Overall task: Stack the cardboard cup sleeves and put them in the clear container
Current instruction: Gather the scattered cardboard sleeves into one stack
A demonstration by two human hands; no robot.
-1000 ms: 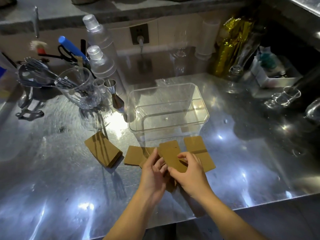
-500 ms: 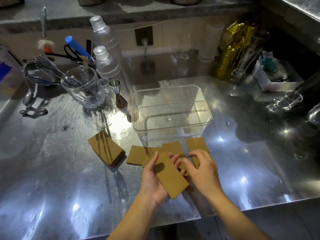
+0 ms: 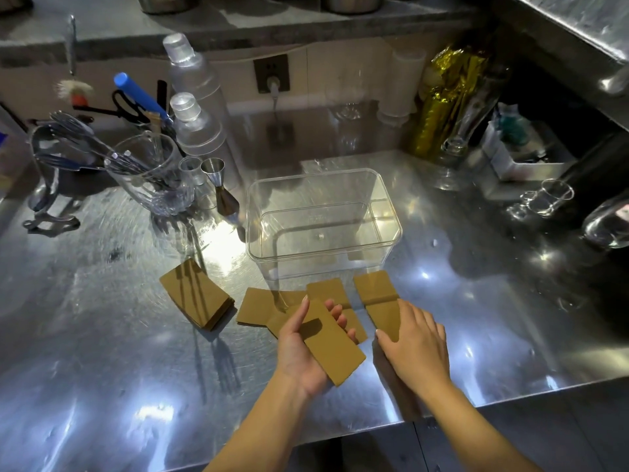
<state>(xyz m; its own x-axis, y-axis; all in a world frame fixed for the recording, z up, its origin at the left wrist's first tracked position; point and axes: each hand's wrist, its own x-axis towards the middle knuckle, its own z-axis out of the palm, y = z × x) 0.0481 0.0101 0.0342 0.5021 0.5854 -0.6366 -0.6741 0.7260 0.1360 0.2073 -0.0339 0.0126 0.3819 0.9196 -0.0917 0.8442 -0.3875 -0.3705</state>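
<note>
A flat brown sleeve (image 3: 332,345) is held tilted above the counter, while a stack (image 3: 196,294) lies to the left. Loose sleeves (image 3: 376,288) are spread flat just before the container (image 3: 323,223), which is clear, rectangular, upright and empty.

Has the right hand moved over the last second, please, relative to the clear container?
Yes. The right hand has left the left hand and shifted right onto the rightmost sleeve, below the clear container's right corner.
</note>
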